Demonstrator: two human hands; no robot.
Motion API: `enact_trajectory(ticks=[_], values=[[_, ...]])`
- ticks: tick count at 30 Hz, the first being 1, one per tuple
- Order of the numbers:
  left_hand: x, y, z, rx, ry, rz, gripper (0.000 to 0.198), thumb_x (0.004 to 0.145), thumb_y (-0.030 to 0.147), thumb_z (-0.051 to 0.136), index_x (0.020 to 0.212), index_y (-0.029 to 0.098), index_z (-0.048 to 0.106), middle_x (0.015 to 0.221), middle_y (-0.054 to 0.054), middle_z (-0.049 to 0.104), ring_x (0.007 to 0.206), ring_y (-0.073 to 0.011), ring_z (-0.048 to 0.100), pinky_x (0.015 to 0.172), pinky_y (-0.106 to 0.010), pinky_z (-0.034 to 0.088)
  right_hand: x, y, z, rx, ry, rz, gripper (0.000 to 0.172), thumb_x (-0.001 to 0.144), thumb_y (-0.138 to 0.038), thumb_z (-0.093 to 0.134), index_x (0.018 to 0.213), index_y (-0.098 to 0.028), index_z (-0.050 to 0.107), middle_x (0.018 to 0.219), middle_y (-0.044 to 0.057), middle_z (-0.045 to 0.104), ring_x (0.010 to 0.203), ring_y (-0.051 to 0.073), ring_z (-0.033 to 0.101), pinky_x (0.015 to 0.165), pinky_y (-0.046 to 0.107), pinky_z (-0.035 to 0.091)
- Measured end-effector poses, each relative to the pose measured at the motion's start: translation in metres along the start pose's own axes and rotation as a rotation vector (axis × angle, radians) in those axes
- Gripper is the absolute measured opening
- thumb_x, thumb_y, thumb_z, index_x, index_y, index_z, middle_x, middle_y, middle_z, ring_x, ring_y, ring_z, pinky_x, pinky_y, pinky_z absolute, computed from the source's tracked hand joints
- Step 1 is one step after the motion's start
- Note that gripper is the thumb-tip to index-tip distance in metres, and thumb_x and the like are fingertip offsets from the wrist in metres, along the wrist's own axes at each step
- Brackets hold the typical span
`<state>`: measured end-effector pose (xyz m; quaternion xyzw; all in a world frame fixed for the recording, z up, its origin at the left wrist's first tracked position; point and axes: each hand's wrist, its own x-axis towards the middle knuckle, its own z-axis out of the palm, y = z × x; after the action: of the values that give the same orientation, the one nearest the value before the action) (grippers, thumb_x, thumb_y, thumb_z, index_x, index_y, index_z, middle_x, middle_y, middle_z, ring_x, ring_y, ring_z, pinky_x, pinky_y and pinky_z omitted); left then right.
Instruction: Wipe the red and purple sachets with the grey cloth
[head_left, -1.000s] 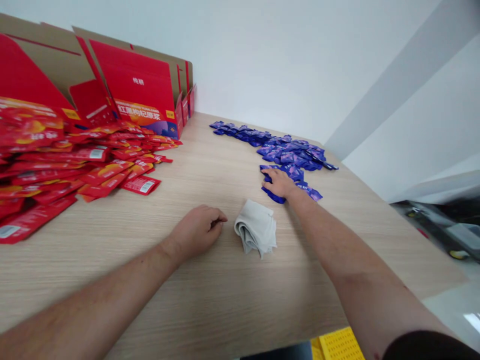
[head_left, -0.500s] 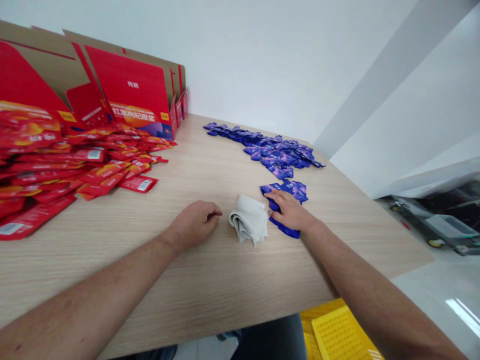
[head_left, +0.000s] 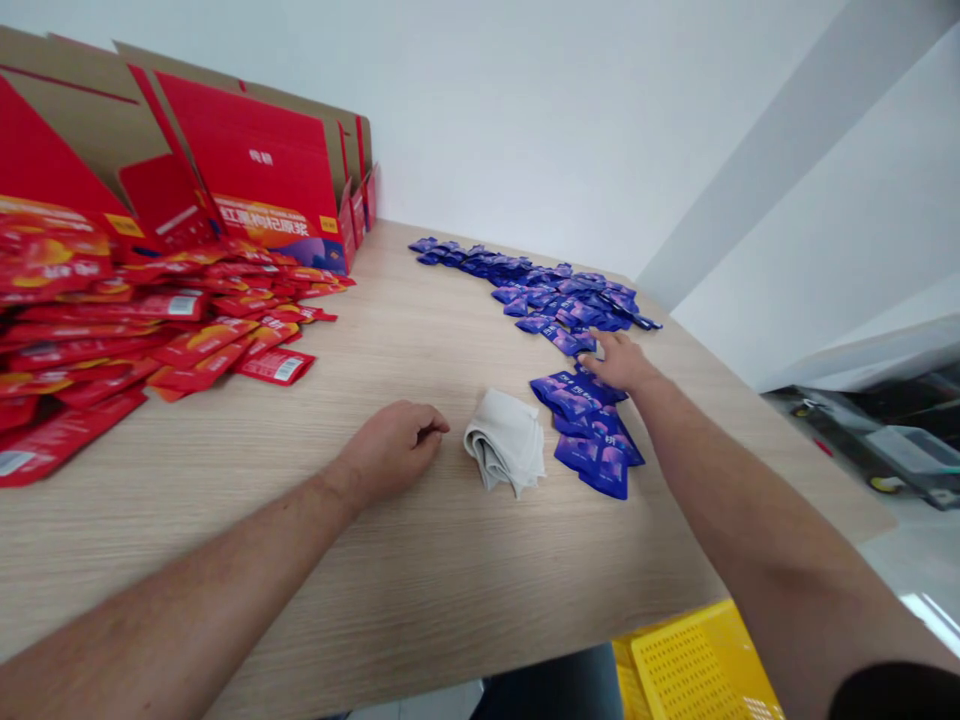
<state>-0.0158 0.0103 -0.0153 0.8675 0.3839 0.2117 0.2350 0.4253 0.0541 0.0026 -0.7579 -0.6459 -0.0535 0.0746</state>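
My left hand [head_left: 401, 447] rests on the table with its fingers curled in, and nothing shows in it. Just right of it lies a folded grey-white cloth [head_left: 506, 442]. My right hand [head_left: 619, 362] reaches out with thumb and fingers apart, at the near end of a long pile of blue-purple pouches [head_left: 536, 285]. Its fingertips are at the edge of these pouches; contact is hard to make out. Below that hand, a smaller group of overlapping blue-purple pouches [head_left: 589, 425] lies flat, right of the cloth.
Many red pouches [head_left: 172, 320] are heaped on the left of the wooden table [head_left: 420, 590]. Behind them stand open red cardboard boxes [head_left: 255, 150] against the wall. A yellow plastic crate [head_left: 697, 665] is below the front edge; a dark trolley [head_left: 877, 440] stands at right.
My right hand has moved forward, off the near group of blue-purple pouches to the far pile. The near pouches are now uncovered. My left hand and the cloth stay put.
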Motion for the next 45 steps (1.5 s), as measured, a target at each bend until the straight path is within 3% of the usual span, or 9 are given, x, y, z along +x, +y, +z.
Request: enact_trajectory(ticks=[4, 8, 13, 22, 25, 30, 38, 41, 45], values=[[0.000, -0.002, 0.001, -0.011, 0.000, -0.002, 0.025, 0.088, 0.018, 0.053, 0.097, 0.018, 0.076, 0.098, -0.007, 0.078, 0.096, -0.0232, 0.071, 0.088, -0.036, 0.053, 0.006, 0.011, 0.028, -0.031, -0.096, 0.103, 0.048, 0.098, -0.049, 0.062, 0.136, -0.019, 0.061, 0.140, 0.016, 0.062, 0.125, 0.032, 0.061, 0.105, 0.057, 0.051], [0.001, -0.004, 0.002, 0.006, -0.009, 0.012, 0.025, 0.088, 0.019, 0.053, 0.098, 0.019, 0.077, 0.098, -0.007, 0.078, 0.096, -0.0233, 0.071, 0.089, -0.036, 0.053, -0.010, 0.017, 0.040, -0.033, -0.114, 0.071, 0.044, 0.100, -0.045, 0.062, 0.138, -0.021, 0.060, 0.145, 0.012, 0.058, 0.130, 0.029, 0.058, 0.110, 0.056, 0.047], [0.002, -0.003, 0.002, 0.005, -0.024, -0.012, 0.028, 0.089, 0.021, 0.052, 0.101, 0.018, 0.077, 0.101, -0.007, 0.078, 0.099, -0.0241, 0.071, 0.092, -0.037, 0.053, -0.040, 0.018, 0.038, -0.011, -0.112, -0.039, 0.056, 0.099, -0.050, 0.055, 0.148, -0.022, 0.057, 0.148, 0.014, 0.060, 0.143, 0.032, 0.049, 0.121, 0.050, 0.039], [0.001, -0.002, 0.000, -0.001, -0.039, -0.022, 0.028, 0.090, 0.022, 0.051, 0.100, 0.018, 0.076, 0.100, -0.007, 0.078, 0.099, -0.0242, 0.070, 0.091, -0.037, 0.052, -0.090, 0.015, 0.024, 0.015, -0.098, -0.231, 0.055, 0.097, -0.048, 0.052, 0.143, -0.020, 0.062, 0.144, 0.015, 0.064, 0.137, 0.031, 0.056, 0.119, 0.049, 0.042], [0.002, -0.002, 0.000, -0.004, -0.042, -0.011, 0.027, 0.089, 0.021, 0.052, 0.099, 0.018, 0.076, 0.098, -0.007, 0.078, 0.097, -0.0239, 0.070, 0.089, -0.036, 0.051, -0.074, 0.021, 0.010, 0.012, -0.059, -0.232, 0.049, 0.097, -0.048, 0.052, 0.134, -0.019, 0.068, 0.135, 0.015, 0.069, 0.132, 0.031, 0.060, 0.117, 0.048, 0.045], [0.001, -0.003, 0.002, -0.029, -0.040, -0.016, 0.025, 0.089, 0.019, 0.053, 0.098, 0.018, 0.076, 0.100, -0.007, 0.078, 0.097, -0.0241, 0.070, 0.088, -0.037, 0.051, -0.009, 0.006, 0.000, -0.024, 0.024, -0.225, 0.062, 0.098, -0.050, 0.050, 0.148, -0.014, 0.055, 0.147, 0.018, 0.060, 0.141, 0.035, 0.049, 0.121, 0.052, 0.038], [0.001, -0.003, 0.001, -0.054, -0.025, -0.020, 0.024, 0.087, 0.016, 0.054, 0.096, 0.017, 0.076, 0.096, -0.006, 0.077, 0.094, -0.0224, 0.069, 0.086, -0.035, 0.051, 0.093, -0.055, 0.035, -0.073, -0.056, -0.173, 0.066, 0.101, -0.054, 0.049, 0.157, -0.019, 0.043, 0.160, 0.020, 0.044, 0.148, 0.039, 0.038, 0.120, 0.060, 0.033], [0.000, -0.003, 0.000, -0.060, -0.026, -0.019, 0.024, 0.088, 0.016, 0.054, 0.096, 0.017, 0.077, 0.095, -0.006, 0.078, 0.094, -0.0220, 0.069, 0.086, -0.035, 0.051, 0.106, -0.064, 0.045, -0.080, -0.127, -0.135, 0.056, 0.101, -0.051, 0.057, 0.149, -0.022, 0.051, 0.155, 0.015, 0.049, 0.140, 0.035, 0.049, 0.115, 0.061, 0.040], [0.000, -0.002, 0.000, -0.073, -0.025, -0.010, 0.024, 0.088, 0.016, 0.054, 0.095, 0.018, 0.077, 0.095, -0.005, 0.078, 0.094, -0.0219, 0.070, 0.086, -0.035, 0.051, 0.096, -0.065, 0.048, -0.083, -0.189, -0.161, 0.051, 0.100, -0.047, 0.060, 0.145, -0.023, 0.054, 0.151, 0.013, 0.052, 0.133, 0.032, 0.055, 0.111, 0.059, 0.045]])
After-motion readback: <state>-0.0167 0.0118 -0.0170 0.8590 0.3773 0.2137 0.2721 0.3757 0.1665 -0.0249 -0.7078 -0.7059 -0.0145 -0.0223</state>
